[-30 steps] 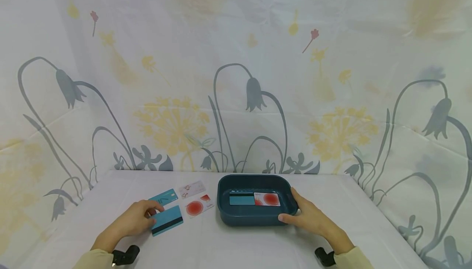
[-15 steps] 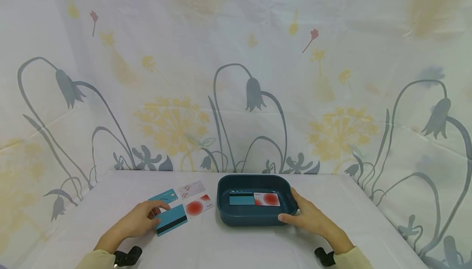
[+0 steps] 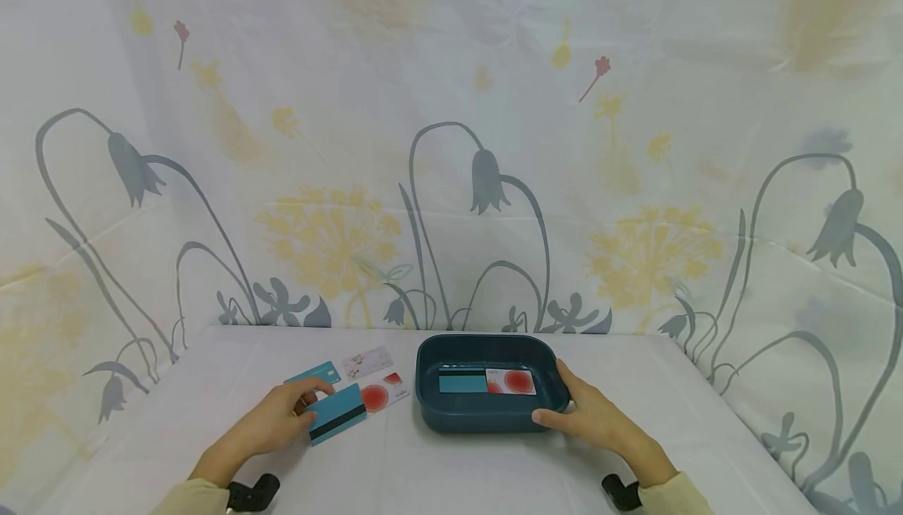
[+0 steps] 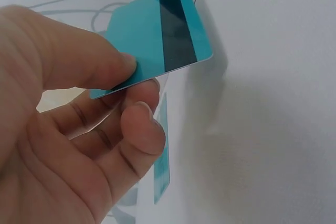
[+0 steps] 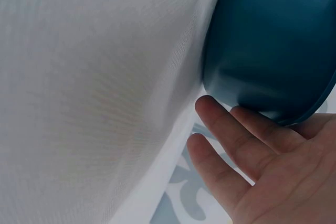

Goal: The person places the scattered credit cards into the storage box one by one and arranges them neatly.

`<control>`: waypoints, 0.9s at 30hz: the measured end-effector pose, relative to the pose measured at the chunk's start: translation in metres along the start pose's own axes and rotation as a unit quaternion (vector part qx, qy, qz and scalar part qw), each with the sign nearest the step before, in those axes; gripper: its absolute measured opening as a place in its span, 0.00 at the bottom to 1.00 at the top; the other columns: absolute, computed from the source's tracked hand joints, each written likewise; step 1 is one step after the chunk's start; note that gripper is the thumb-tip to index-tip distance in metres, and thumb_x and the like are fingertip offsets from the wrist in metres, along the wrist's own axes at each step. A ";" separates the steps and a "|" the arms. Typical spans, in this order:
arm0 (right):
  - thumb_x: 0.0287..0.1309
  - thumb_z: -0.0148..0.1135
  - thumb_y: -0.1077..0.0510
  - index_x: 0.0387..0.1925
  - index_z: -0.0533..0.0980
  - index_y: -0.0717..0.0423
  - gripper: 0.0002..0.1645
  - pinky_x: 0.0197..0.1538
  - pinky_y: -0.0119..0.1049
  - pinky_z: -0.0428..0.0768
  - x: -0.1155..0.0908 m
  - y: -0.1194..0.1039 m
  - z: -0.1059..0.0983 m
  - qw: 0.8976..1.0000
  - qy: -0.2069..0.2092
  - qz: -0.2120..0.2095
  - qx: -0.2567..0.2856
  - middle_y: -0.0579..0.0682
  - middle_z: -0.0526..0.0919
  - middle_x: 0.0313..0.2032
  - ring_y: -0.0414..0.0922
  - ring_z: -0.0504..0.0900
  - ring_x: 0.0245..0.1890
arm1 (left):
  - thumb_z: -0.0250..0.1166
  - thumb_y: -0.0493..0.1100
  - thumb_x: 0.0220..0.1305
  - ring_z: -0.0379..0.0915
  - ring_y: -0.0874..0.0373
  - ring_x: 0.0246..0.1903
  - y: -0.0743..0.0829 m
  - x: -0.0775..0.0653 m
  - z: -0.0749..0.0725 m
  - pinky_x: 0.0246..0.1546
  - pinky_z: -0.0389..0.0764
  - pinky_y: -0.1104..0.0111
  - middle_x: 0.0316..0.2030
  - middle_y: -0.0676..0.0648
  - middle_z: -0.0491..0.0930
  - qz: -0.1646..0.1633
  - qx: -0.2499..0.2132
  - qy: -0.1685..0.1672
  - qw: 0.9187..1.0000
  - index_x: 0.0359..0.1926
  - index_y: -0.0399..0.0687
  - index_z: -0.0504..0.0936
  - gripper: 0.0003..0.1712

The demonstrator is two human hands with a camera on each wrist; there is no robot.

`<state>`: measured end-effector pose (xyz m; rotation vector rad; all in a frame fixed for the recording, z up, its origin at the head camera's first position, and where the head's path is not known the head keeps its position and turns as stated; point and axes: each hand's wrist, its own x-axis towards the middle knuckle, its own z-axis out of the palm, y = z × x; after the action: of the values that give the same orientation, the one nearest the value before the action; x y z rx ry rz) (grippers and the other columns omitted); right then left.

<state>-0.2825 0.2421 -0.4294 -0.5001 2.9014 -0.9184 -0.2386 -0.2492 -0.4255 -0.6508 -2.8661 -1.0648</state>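
Observation:
My left hand [image 3: 281, 418] pinches a teal card [image 3: 338, 415] with a dark stripe between thumb and fingers. In the left wrist view the teal card [image 4: 149, 35] is raised off the white cloth, the thumb on its striped face. Another teal card [image 3: 319, 374] lies just behind that hand, partly covered. Beside it lie a white card with a red circle [image 3: 386, 392] and a pale patterned card [image 3: 368, 361]. My right hand [image 3: 591, 409] rests against the right end of a dark blue box [image 3: 462, 419], thumb at the front, fingers nearly straight along its wall [image 5: 273, 40].
Inside the box a teal striped card [image 3: 462, 381] and a white card with a red circle [image 3: 511, 382] lie side by side. A white cloth [image 3: 423, 472] covers the table. Behind it hangs a curtain [image 3: 451, 68] with printed flowers.
My left hand has moved to the right with the teal card, which now covers part of the red-circle card on the table. The right hand and the box have stayed put.

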 end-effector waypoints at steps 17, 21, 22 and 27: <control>0.51 0.63 0.33 0.72 0.45 0.66 0.63 0.63 0.60 0.59 0.000 0.001 0.001 1.000 -0.001 0.008 -0.005 0.66 0.55 0.69 0.62 0.57 0.68 | 0.57 0.27 0.59 0.66 0.62 0.31 0.012 0.009 0.016 0.31 0.72 0.69 0.38 0.49 0.75 0.046 -0.014 0.012 0.999 0.51 0.45 0.77 0.20; 0.52 0.63 0.33 0.72 0.45 0.67 0.63 0.63 0.61 0.59 0.000 0.001 0.001 1.000 -0.002 0.008 -0.003 0.66 0.55 0.69 0.62 0.57 0.68 | 0.58 0.28 0.59 0.68 0.62 0.33 0.017 0.013 0.020 0.32 0.73 0.68 0.40 0.49 0.76 0.055 -0.006 0.011 0.998 0.51 0.47 0.77 0.20; 0.52 0.63 0.33 0.72 0.45 0.66 0.63 0.63 0.60 0.59 0.000 0.001 0.001 1.000 -0.001 0.007 -0.001 0.66 0.55 0.69 0.62 0.57 0.68 | 0.58 0.28 0.59 0.68 0.61 0.34 0.019 0.013 0.021 0.33 0.73 0.67 0.41 0.49 0.76 0.058 -0.003 0.011 0.998 0.51 0.48 0.77 0.20; 0.52 0.63 0.32 0.72 0.45 0.66 0.63 0.64 0.60 0.58 -0.001 0.000 0.001 1.000 0.001 0.002 -0.001 0.65 0.55 0.70 0.62 0.56 0.68 | 0.58 0.27 0.58 0.70 0.58 0.37 0.027 0.015 0.026 0.37 0.74 0.65 0.45 0.50 0.77 0.071 0.004 0.011 0.997 0.50 0.52 0.77 0.22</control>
<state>-0.2816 0.2419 -0.4299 -0.4947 2.9054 -0.9156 -0.2386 -0.2088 -0.4259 -0.8221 -2.7568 -1.0341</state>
